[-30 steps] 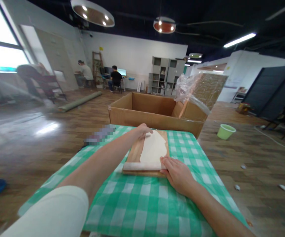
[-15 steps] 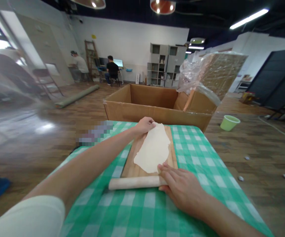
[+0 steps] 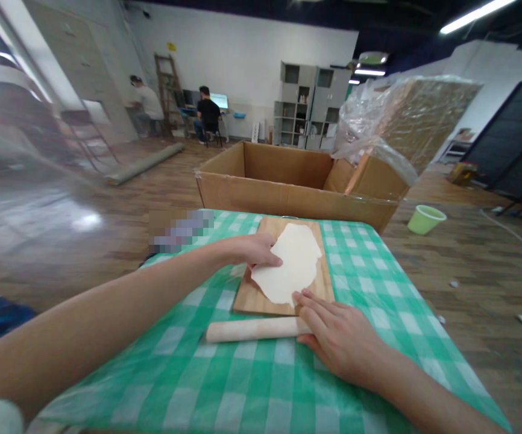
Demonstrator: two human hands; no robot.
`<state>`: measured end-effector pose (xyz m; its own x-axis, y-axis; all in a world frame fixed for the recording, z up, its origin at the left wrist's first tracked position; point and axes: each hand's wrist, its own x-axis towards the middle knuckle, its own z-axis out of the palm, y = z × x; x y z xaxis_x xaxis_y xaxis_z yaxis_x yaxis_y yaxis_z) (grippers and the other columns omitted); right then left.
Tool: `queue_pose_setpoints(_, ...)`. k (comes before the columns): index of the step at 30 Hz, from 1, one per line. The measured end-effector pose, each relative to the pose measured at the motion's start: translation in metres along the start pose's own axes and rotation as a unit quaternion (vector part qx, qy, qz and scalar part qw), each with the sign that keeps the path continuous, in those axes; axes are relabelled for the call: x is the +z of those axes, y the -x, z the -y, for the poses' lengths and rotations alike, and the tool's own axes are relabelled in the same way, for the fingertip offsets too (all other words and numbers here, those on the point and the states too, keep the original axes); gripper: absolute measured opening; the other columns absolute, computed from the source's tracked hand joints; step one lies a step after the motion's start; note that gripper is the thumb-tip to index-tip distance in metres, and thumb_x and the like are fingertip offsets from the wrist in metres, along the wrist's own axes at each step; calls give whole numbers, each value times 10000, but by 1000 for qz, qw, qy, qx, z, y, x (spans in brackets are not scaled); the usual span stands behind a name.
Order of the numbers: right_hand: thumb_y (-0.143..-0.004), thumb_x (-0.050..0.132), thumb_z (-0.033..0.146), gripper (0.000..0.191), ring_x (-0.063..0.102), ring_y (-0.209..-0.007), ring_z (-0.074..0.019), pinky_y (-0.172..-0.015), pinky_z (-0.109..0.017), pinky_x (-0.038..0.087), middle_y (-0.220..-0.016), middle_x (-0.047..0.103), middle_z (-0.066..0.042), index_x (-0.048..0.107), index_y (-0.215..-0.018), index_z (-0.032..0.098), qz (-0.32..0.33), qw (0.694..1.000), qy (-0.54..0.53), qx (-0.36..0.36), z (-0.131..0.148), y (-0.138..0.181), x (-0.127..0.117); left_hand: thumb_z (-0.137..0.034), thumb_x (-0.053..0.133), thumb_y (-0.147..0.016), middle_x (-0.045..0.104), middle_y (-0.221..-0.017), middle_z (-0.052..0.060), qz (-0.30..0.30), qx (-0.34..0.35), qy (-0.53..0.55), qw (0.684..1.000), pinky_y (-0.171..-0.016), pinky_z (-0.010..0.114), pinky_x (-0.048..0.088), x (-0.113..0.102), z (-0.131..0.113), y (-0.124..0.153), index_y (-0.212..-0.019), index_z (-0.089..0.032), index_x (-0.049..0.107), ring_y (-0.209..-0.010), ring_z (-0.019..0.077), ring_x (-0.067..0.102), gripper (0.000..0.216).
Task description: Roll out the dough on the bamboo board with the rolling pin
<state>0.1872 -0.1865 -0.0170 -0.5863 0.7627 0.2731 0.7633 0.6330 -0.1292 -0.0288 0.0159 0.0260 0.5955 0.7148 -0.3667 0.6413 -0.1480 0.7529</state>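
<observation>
A flat sheet of pale dough (image 3: 296,264) lies on a wooden board (image 3: 256,296) on the green checked tablecloth (image 3: 243,386). My left hand (image 3: 255,249) is at the dough's left edge, its fingers closed on that edge. A wooden rolling pin (image 3: 251,330) lies on the cloth just in front of the board's near edge. My right hand (image 3: 339,335) rests on the pin's right end with fingers stretched flat, the fingertips reaching the board's near edge by the dough.
A large open cardboard box (image 3: 288,199) stands right behind the table, with a plastic-wrapped package (image 3: 405,120) leaning on its right side. A green bucket (image 3: 426,218) sits on the wooden floor at right. People sit at desks far back (image 3: 207,114).
The rolling pin came off the board toward me onto the cloth. My left hand moved from the dough's far end to its left edge, and the dough now looks shorter.
</observation>
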Motion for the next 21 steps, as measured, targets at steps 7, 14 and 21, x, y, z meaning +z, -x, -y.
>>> queue_pose_setpoints(7,-1078,496,352,279,743,-1092,-288,-898,-420,619,-1264,749,-143,639,-1271,208,-36,997,-44,49,-18,14,-17,-364,662,-926,729,-813,62,-216,148,-146,954,-668,293,389,11,2,-15,-803,-207,743,-763,230,642,215)
queue_pose_setpoints(14,-1080,456,405,336,723,-996,-287,-849,-409,572,-1223,731,-117,623,-1328,251,-13,992,-11,127,-67,13,-52,-455,724,-866,666,-679,4,-72,240,-110,962,-599,287,308,-15,14,-21,-648,-211,700,-638,168,535,329)
queue_pose_setpoints(21,-1119,383,433,367,682,-852,-235,-727,-339,487,-1087,721,-90,677,-1243,251,42,994,60,81,-75,-43,-37,-351,393,-1070,737,-949,60,-300,171,-151,926,-788,305,421,-21,8,2,-964,-182,715,-892,212,649,379)
